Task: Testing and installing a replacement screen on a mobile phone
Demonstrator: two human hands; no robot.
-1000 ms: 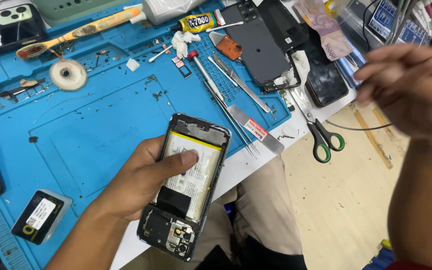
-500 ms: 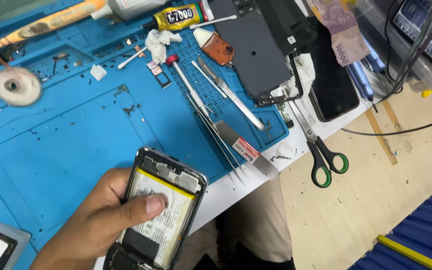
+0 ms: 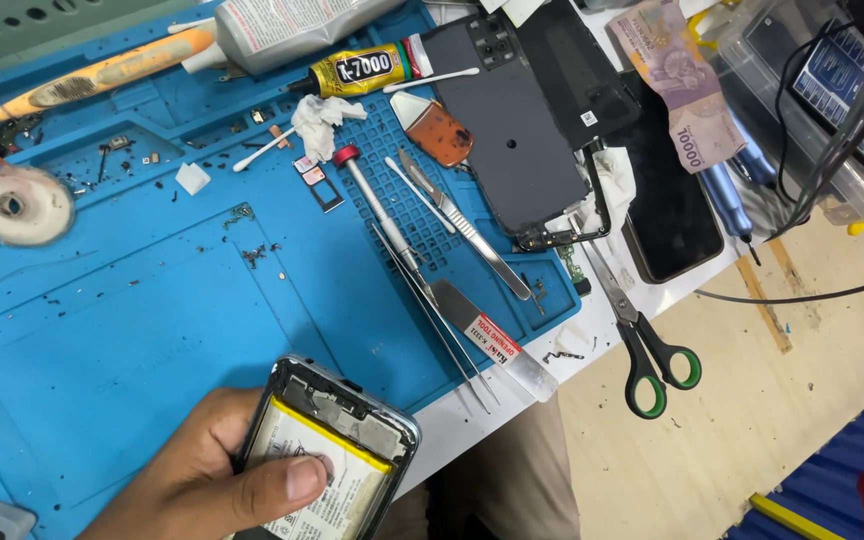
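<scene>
left hand grip: closed round opened phone, thumb on battery | near bench front edge | right hand: out of view

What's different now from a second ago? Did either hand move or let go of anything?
The right hand, raised at the right edge a second ago, has gone out of view. The left hand still grips the opened phone, thumb on its battery, now lower in the picture as the view swung right. The scissors, tweezers, glue tube and tape roll lie where they were on the blue mat.
</scene>
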